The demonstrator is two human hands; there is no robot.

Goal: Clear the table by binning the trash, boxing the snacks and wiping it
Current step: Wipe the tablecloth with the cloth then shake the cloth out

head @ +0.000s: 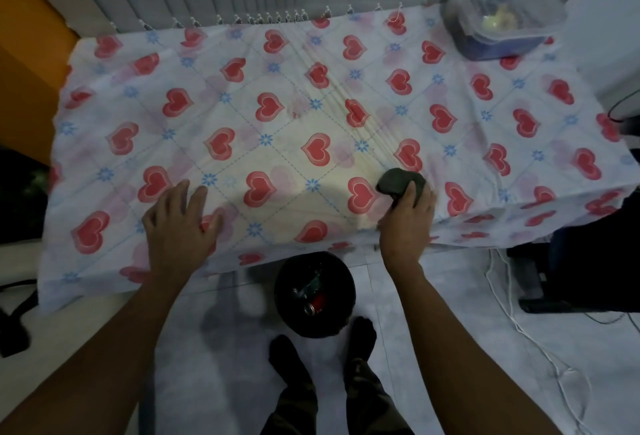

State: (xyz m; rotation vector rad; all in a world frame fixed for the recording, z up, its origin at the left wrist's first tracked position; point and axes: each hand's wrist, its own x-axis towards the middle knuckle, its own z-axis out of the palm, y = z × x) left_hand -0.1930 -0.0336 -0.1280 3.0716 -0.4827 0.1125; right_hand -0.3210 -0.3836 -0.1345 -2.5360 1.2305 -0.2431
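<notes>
Hands: right [408, 216] grips rag [398, 182], left [180, 223] flat.

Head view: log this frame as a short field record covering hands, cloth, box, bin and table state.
left hand: flat on the tablecloth, palm down, empty
right hand: gripping a dark wiping cloth pressed on the table near the front edge
snack box: clear, lidded, far right corner, contents inside
bin: on the floor below the front edge, holds a can and other trash
table surface: no loose items visible besides the box
</notes>
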